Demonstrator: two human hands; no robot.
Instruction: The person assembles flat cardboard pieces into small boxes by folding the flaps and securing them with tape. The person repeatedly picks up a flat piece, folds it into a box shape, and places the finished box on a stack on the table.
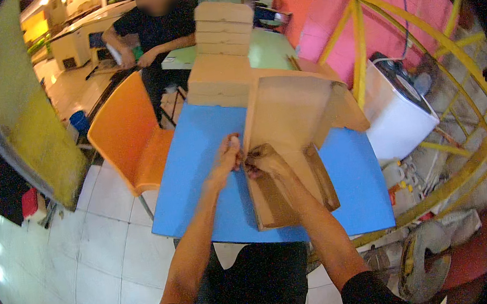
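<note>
Open carton: the brown cardboard box sat on the blue bench, right of its middle, its lid raised at the far side and a flap jutting out to the right.
Left hand: the person's left hand was just outside the box's left wall, fingers curled in; I couldn't tell whether they were clamped on the cardboard or only beside it.
Right hand: the right hand reached over the box at that same left wall, fingers bent down and blurred, so I couldn't tell whether they had closed on the edge. The two hands were near each other, with the wall about between them.
Stacked cartons: beyond the open one stood a pile of closed brown boxes, with another closed carton in front of it.
Orange chair: a plastic chair stood left of the bench, on white floor tiles.
Across the way: a co-worker in a dark top was near a green bench.
Right side: a white appliance stood beside yellow metal bars.
</note>
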